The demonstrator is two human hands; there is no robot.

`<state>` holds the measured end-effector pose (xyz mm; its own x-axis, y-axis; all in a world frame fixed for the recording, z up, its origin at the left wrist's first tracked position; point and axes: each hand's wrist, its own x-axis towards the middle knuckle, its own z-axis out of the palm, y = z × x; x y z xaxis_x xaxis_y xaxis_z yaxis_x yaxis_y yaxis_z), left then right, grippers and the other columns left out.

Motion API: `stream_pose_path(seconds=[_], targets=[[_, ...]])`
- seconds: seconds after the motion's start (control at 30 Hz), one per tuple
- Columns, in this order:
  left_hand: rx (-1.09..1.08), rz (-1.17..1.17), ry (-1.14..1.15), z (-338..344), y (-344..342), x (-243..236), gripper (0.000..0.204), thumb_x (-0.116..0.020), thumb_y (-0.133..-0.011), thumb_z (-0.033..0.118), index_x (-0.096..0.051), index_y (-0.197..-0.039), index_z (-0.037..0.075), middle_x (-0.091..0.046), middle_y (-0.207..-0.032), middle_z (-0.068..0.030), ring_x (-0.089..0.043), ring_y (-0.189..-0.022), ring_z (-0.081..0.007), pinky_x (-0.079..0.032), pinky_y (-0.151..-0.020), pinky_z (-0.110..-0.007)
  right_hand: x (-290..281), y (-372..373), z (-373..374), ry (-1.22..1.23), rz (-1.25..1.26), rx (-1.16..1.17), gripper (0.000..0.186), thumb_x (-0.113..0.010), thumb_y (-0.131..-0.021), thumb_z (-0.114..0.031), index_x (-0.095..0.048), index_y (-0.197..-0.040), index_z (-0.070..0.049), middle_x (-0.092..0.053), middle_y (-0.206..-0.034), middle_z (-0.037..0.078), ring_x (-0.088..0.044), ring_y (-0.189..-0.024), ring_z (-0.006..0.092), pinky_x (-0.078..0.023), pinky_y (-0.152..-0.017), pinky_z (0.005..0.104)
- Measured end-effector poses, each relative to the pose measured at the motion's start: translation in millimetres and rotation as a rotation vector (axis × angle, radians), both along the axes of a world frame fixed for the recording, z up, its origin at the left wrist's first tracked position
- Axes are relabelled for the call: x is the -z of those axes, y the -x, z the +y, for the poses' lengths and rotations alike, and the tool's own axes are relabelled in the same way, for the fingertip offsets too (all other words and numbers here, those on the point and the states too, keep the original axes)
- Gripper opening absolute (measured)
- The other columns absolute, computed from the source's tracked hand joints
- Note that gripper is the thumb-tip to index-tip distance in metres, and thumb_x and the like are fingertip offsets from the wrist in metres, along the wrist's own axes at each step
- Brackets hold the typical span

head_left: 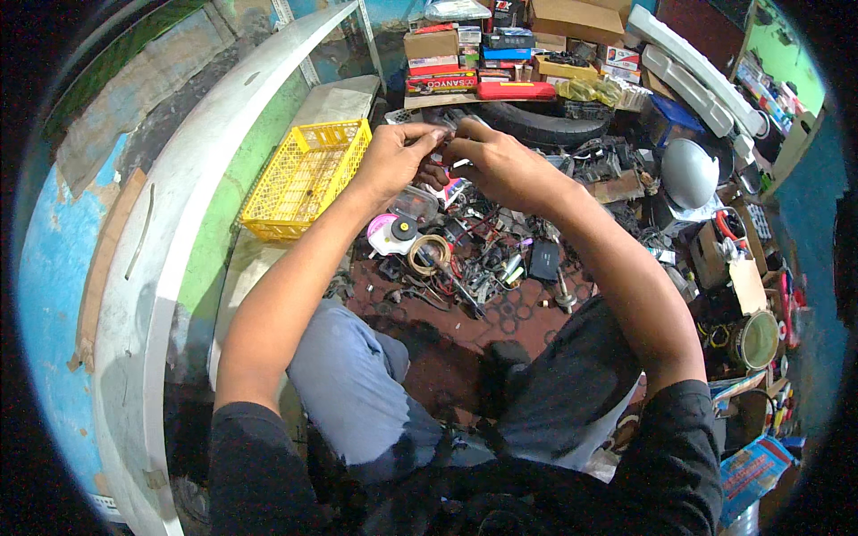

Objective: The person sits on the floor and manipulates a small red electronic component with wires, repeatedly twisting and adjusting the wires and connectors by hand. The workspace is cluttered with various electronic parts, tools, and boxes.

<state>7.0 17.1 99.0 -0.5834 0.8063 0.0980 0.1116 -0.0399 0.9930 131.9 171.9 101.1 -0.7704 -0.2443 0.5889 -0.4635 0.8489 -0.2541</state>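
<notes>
Both my arms reach forward over a pile of small parts on the floor. My left hand (396,161) is closed, thumb and forefinger pinched together. Close against it, my right hand (505,165) is closed too, its fingers bent inward and pointing at the left fingertips. Whatever lies between them is small, dark and mostly covered by the fingers. Below the hands sit a white round part with a black cap (393,234), a coil of tan cable (430,255), a flat black box (543,260) and a metal rod-like part (565,293).
A yellow plastic crate (357,147) stands on the left beside a long pale shelf (170,205). Behind the pile lies a black tyre (545,125), with stacked boxes (438,82) and a red case (516,91) beyond. At the right are a silver dome (689,174) and cluttered cartons.
</notes>
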Motion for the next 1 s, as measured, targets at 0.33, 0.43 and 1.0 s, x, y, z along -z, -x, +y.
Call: stream_pose_path(seconds=[0.33, 0.43, 1.0], targets=[[-0.030, 0.620, -0.274, 10, 2, 7, 0.019, -0.061, -0.093, 0.010, -0.064, -0.110, 0.002, -0.066, -0.109, -0.0046, -0.060, -0.104, -0.0118, -0.049, -0.086, -0.027, -6, -8, 1, 0.392, 0.073, 0.145, 0.020, -0.061, -0.091, -0.016, -0.066, -0.086, 0.002, -0.065, -0.069, 0.015, -0.061, -0.058, 0.0262, -0.048, -0.057, 0.0348], [-0.042, 0.693, -0.333, 14, 2, 5, 0.014, -0.062, -0.093, 0.012, -0.064, -0.102, 0.002, -0.066, -0.097, -0.0028, -0.058, -0.097, -0.0092, -0.047, -0.084, -0.027, -6, -2, -1, 0.815, -0.006, 0.167, 0.022, -0.061, -0.092, -0.017, -0.065, -0.087, 0.005, -0.064, -0.066, 0.011, -0.057, -0.053, 0.0150, -0.046, -0.052, 0.0304], [0.342, 0.409, 0.027, 7, 35, 37, 0.020, -0.058, -0.097, 0.023, -0.057, -0.096, 0.003, -0.060, -0.089, 0.0005, -0.054, -0.081, -0.0055, -0.046, -0.070, -0.024, 14, 2, 24, 0.510, -0.247, -0.070, 0.034, -0.064, -0.089, -0.022, -0.054, -0.068, 0.003, -0.051, -0.077, 0.003, -0.049, -0.079, 0.0135, -0.040, -0.075, 0.0308]])
